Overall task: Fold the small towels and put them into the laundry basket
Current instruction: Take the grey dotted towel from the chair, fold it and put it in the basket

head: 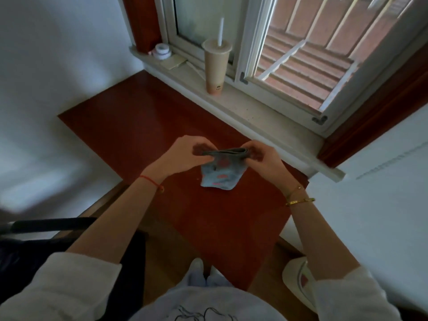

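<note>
A small light-blue towel (218, 174) with reddish marks hangs above the dark red tabletop (143, 121), near the middle of the view. Its top edge is folded over into a grey-looking band. My left hand (187, 155) pinches the left end of that band. My right hand (262, 161) pinches the right end. The lower part of the towel droops toward the table in a loose point. No laundry basket is in view.
A tall paper cup with a straw (215, 68) stands on the stone windowsill (254, 112), with a small white roll (162, 50) further left. The window is open at the right. White walls flank the table. A white item (298, 281) lies low at the right, a dark chair (46, 228) at the left.
</note>
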The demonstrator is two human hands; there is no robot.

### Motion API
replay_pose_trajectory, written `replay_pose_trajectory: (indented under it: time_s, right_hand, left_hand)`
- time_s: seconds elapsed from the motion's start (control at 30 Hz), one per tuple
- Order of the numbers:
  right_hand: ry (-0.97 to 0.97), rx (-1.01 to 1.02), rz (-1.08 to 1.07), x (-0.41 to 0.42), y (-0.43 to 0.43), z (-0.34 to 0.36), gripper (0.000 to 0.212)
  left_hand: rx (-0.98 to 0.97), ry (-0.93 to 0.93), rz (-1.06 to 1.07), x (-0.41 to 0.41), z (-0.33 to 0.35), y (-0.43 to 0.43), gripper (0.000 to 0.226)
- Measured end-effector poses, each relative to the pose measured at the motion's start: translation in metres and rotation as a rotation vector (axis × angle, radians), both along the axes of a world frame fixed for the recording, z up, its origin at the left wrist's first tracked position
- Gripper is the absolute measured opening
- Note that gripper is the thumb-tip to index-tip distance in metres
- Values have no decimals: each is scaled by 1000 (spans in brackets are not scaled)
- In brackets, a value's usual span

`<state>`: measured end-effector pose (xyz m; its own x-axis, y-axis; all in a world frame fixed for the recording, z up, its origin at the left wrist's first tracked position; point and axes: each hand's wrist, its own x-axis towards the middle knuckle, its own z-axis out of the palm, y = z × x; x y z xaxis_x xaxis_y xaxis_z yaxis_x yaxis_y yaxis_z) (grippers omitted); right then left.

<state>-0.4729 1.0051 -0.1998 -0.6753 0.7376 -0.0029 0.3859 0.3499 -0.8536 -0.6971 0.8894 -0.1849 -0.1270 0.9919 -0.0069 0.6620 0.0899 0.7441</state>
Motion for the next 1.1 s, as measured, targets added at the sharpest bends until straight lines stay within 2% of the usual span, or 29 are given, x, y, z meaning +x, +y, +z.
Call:
replay_pose_trajectory:
  time_s: [0.1, 0.2, 0.37, 0.53, 0.67, 0.73, 0.9, 1.0, 1.1]
  right_hand:
    - [23, -17, 66, 16, -15, 21, 21]
    - [56, -67, 123, 28, -29, 37, 18]
    - [113, -267, 214, 44, -38, 45, 10]
    - [0, -442, 167, 46, -28, 13, 7]
    - [-274, -195, 105, 36, -12, -37, 13]
    - [-347, -100, 51, 28, -8, -60, 19]
    - [-314, -44, -26, 24, -13, -95, 15]
    - [-291, -21, 62, 39, -29, -106, 15]
    - [-347, 31, 163, 56, -58, -119, 19]
  left_hand:
    - [-6, -44, -128, 0, 23, -5, 22]
    - [-95, -128, -221, -1, 40, -12, 24]
    - [-210, -290, -343, -2, 51, -18, 25]
    - [-302, -231, -304, 1, 21, -5, 25]
    - [-302, -19, -167, 16, -40, 12, 23]
    - [-291, 43, -103, 24, -71, 16, 22]
    - [-229, 68, -19, 35, -118, 4, 19]
    - [-179, 67, -108, 37, -127, -20, 21]
    - [-177, 88, -202, 45, -136, -51, 21]
